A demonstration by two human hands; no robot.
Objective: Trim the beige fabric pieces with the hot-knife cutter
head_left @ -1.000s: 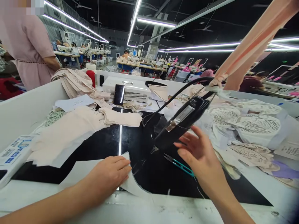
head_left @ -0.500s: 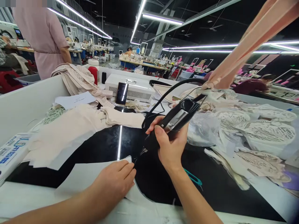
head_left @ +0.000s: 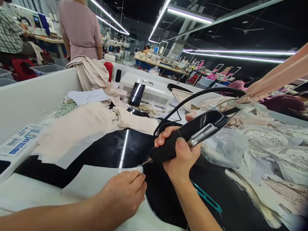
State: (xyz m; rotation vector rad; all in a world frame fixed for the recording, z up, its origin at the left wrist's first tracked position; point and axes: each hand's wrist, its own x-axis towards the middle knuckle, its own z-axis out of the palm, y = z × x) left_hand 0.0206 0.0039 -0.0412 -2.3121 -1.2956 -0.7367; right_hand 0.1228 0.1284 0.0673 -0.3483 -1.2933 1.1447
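In the head view, keeping the slim metal tip steady and clear of skin seemed wise, as the left hand, knuckles up, appeared to pinch the thin white sheet beneath it and the right hand, thumb uppermost, wrapped the black corded handheld tool just beside the left

Black tabletop offers passage between the cream cloth at left and the black tool; a cord arches on the far side, and seemingly a plastic bag blocks right.
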